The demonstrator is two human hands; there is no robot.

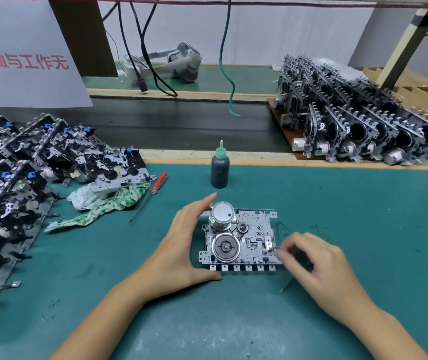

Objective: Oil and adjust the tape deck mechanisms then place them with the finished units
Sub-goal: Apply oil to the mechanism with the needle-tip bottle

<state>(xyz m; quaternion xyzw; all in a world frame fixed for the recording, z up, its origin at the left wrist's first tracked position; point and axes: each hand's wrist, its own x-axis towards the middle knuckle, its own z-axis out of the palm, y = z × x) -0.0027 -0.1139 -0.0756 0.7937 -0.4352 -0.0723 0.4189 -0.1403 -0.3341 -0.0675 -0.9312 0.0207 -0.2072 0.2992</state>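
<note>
We've got one silver metal tape deck mechanism (241,240) flat on the green bench (363,216), mid-bench toward the near edge, motor can and flywheel facing up, prob so the adj. points are reachable.

Left hand (181,245) is spread in a C: fingers straight along the mech's far-left side by the motor, thumb at its near-left corner. Looks like bracing so the unit won't slide under tool pressure.

Right hand (311,263) sits at the mech's right edge, fingers curled, pinching a thin dark tool (287,285); its tip pokes out toward the near edge. Blurry there, can't tell tool type or whether it touches the mech. We'd guess an adjust step in progress, not oiling.

Dark oil bottle w/ green nozzle (220,167) stands upright just behind the mech, within reach. Red-handled screwdriver (155,188) and green-white rag (104,201) lie to the left, next to a heap of loose mechs (26,165) at the left edge, prob the unprocessed lot. Upright rows of mechs on a brown board (363,120) at the far right corner look like the finished units, i.e. where this one goes next.
</note>
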